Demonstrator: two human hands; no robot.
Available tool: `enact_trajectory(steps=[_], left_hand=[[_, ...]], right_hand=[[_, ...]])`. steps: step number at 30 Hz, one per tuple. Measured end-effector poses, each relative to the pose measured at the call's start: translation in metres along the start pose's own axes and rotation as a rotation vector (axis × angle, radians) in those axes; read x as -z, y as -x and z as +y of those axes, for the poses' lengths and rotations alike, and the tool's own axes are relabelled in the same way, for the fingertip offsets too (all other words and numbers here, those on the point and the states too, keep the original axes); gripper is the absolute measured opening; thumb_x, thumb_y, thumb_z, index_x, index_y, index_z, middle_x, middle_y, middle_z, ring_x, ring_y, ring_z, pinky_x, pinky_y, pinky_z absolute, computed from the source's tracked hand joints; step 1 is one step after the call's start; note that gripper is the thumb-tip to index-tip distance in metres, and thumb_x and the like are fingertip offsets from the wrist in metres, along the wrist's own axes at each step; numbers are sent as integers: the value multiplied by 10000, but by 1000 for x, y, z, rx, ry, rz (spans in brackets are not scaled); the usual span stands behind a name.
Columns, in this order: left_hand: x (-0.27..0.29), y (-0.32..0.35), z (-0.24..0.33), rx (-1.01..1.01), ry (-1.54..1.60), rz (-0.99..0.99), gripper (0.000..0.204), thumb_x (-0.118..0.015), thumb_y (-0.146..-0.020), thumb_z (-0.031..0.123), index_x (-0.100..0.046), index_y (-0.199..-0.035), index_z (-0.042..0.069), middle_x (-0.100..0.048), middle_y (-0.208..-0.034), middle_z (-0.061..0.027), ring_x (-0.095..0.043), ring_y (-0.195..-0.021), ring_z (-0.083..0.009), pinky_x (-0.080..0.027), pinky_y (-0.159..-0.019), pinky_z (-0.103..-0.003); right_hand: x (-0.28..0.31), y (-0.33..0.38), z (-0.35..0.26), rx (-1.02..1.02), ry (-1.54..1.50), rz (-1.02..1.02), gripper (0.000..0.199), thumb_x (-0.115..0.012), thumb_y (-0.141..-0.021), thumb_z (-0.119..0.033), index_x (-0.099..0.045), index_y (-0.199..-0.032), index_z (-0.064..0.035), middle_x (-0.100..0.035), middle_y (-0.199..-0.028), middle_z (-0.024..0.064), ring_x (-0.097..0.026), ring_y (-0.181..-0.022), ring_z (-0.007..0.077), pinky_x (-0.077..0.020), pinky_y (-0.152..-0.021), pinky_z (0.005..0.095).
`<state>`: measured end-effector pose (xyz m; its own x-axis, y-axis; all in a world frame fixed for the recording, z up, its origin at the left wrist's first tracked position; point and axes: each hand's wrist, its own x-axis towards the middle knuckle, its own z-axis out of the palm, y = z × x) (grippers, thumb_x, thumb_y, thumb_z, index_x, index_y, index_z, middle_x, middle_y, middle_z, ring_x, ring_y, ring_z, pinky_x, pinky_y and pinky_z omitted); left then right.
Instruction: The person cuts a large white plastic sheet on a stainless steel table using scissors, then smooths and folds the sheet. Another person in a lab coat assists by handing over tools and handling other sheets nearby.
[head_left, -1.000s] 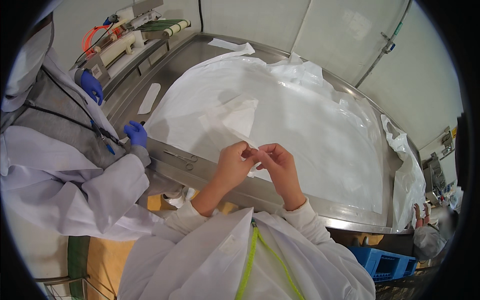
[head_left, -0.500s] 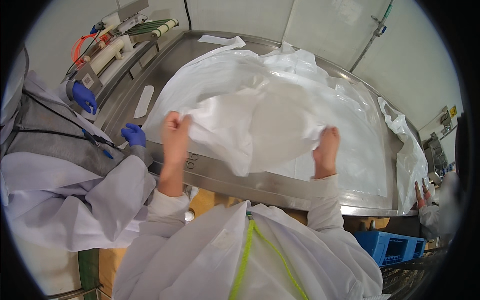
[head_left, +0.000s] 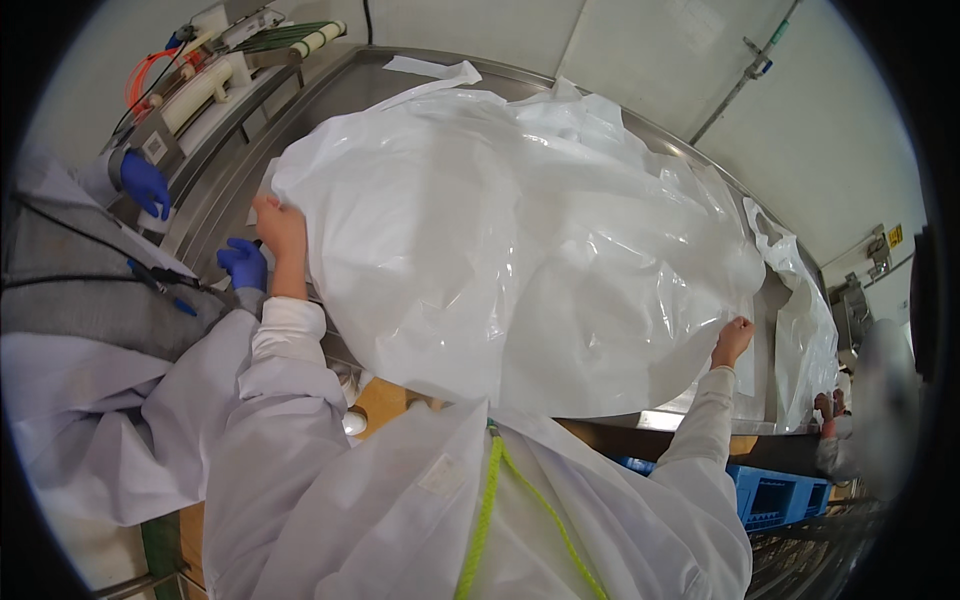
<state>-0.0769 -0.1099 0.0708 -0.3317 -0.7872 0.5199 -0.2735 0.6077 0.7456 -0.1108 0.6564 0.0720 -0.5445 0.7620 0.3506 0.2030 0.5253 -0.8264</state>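
A large white plastic sheet [head_left: 430, 260], glossy and billowing, stretches between my two hands over a steel table [head_left: 335, 85]. My left hand [head_left: 282, 238] is closed on its left edge. At its lower right edge my right hand [head_left: 733, 340] grips it in a fist. The sheet reaches over the table's near edge toward my body. Beneath and behind it, more white plastic [head_left: 580, 120] lies crumpled on the table; how the layers divide is hard to tell.
Close on my left, a person wears blue gloves [head_left: 243, 264]. A machine with rollers [head_left: 200, 100] stands at the far left. Another loose plastic piece [head_left: 800, 330] hangs along the table's right side, near another person's hands [head_left: 828, 405]. A blue pallet [head_left: 775, 497] sits below right.
My hands have moved far apart, the left one leftward, the right one right and downward. The bunched plastic between them has spread into a wide sheet.
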Motion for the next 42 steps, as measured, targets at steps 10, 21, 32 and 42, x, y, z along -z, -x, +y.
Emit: enact_trajectory(steps=[10,21,32,42], left_hand=[[-26,21,-58,120,-294,-203,228,-514,-795,39,-465,-1016,14,-617,-943,-245,-600,-915,-408,-464,-805,-447],[-40,14,-133,0,-447,-614,343,-619,-806,293,-621,-947,-19,-629,-964,-218,-597,-938,-384,-453,-824,-430],[-38,18,-103,-245,-508,-653,331,-523,-881,291,-606,-828,-25,-606,-880,-262,-569,-858,-439,-431,-763,-466],[-15,17,-68,-118,-505,-871,352,-533,-868,315,-615,-824,-25,-619,-827,-232,-583,-802,-403,-436,-733,-430]], right_hand=[[25,-47,104,-74,241,13,198,-506,-874,-144,-555,-963,26,-617,-950,170,-604,-883,274,-469,-781,345],[50,-56,144,-625,-18,-460,183,-639,-796,-170,-619,-916,-33,-628,-890,89,-622,-739,214,-495,-588,364],[83,-70,208,-388,425,-415,294,-643,-766,-215,-644,-916,38,-656,-914,150,-623,-826,299,-482,-744,381],[115,-87,177,-110,835,-270,357,-597,-756,-281,-660,-946,14,-659,-960,185,-614,-926,338,-461,-831,368]])
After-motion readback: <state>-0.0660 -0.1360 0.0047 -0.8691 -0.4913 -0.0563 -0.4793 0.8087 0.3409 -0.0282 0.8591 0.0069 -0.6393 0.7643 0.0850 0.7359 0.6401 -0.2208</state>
